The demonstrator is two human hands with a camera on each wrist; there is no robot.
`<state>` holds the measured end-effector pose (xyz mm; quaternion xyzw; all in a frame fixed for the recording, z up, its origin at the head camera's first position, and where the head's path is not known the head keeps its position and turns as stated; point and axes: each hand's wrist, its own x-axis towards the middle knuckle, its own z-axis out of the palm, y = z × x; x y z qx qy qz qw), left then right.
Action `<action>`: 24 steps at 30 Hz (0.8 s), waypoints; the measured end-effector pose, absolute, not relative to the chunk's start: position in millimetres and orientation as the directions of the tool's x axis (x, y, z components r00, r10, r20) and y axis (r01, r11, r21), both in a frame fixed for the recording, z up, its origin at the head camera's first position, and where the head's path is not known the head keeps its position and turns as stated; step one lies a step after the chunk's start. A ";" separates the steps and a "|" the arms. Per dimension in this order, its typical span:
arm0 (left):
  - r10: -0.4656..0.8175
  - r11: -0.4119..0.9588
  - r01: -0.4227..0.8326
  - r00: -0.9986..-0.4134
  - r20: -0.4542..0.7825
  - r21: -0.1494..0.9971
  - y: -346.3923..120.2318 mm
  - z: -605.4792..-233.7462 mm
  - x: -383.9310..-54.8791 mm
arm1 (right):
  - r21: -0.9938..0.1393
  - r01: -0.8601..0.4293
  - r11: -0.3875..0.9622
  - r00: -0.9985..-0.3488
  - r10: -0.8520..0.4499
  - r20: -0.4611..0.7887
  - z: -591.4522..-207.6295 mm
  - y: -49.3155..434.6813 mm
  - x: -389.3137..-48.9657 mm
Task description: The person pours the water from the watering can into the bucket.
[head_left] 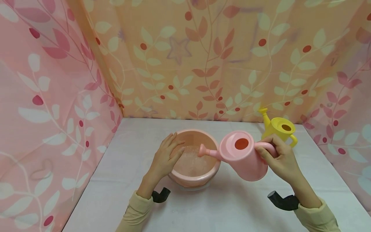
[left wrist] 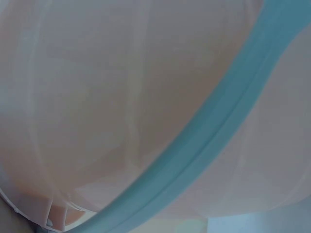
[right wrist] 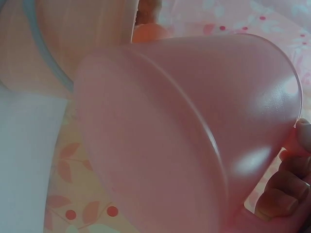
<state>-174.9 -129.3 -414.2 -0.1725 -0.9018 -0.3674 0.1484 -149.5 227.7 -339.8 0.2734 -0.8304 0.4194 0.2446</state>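
A pink watering can is tilted with its spout over the pink basin. My right hand grips the can's handle; in the right wrist view its curled fingers show beside the can's body. Water lies in the basin, its surface disturbed below the spout. At the basin's left rim is my left hand, fingers extended and reaching slightly over the inside. The basin's wall fills the left wrist view, crossed by a blue-green handle.
A yellow watering can stands at the back right, behind my right hand. Everything rests on a white-covered table. Floral curtains enclose the back and both sides.
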 end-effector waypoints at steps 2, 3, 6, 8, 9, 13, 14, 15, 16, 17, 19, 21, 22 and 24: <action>0.200 0.669 0.418 -0.898 0.392 0.615 -129.4 -414.2 -174.8 | -0.563 -0.658 0.499 -0.732 -0.249 0.635 -339.5 227.7 -149.5; 0.200 0.670 0.415 -0.899 0.389 0.616 -129.3 -414.3 -174.8 | -0.564 -0.657 0.500 -0.733 -0.249 0.634 -339.3 227.5 -149.5; 0.198 0.667 0.417 -0.898 0.392 0.618 -129.1 -414.5 -175.1 | -0.560 -0.658 0.504 -0.732 -0.250 0.634 -338.7 227.2 -149.6; 0.197 0.666 0.417 -0.898 0.393 0.618 -128.9 -414.4 -175.2 | -0.557 -0.658 0.507 -0.730 -0.251 0.635 -338.6 226.9 -149.7; 0.198 0.666 0.417 -0.898 0.393 0.618 -128.9 -414.3 -175.2 | -0.554 -0.660 0.507 -0.729 -0.253 0.637 -338.6 226.8 -149.7; 0.198 0.665 0.415 -0.900 0.389 0.621 -128.8 -414.1 -174.8 | -0.550 -0.663 0.508 -0.726 -0.255 0.639 -338.6 226.6 -149.7; 0.198 0.665 0.413 -0.901 0.387 0.622 -128.9 -414.1 -174.7 | -0.550 -0.664 0.507 -0.725 -0.256 0.639 -338.5 226.6 -149.7; 0.198 0.665 0.413 -0.901 0.386 0.622 -128.9 -414.2 -174.7 | -0.550 -0.664 0.507 -0.725 -0.256 0.639 -338.3 226.5 -149.8; 0.197 0.666 0.411 -0.902 0.384 0.622 -129.0 -414.3 -174.6 | -0.550 -0.664 0.506 -0.725 -0.257 0.639 -338.3 226.4 -149.8; 0.197 0.667 0.409 -0.903 0.382 0.623 -129.1 -414.4 -174.6 | -0.551 -0.664 0.505 -0.725 -0.257 0.639 -338.2 226.4 -149.8; 0.197 0.667 0.409 -0.903 0.382 0.622 -129.1 -414.3 -174.6 | -0.551 -0.665 0.505 -0.725 -0.257 0.639 -338.0 226.3 -149.8; 0.198 0.669 0.408 -0.903 0.380 0.621 -129.1 -414.2 -174.6 | -0.552 -0.665 0.503 -0.725 -0.257 0.639 -337.8 226.3 -149.8; 0.198 0.669 0.407 -0.904 0.379 0.621 -129.1 -414.1 -174.6 | -0.551 -0.666 0.503 -0.724 -0.258 0.640 -337.8 226.3 -149.9; 0.200 0.669 0.408 -0.904 0.379 0.621 -129.0 -413.7 -174.7 | -0.548 -0.669 0.502 -0.721 -0.260 0.642 -337.6 226.4 -150.0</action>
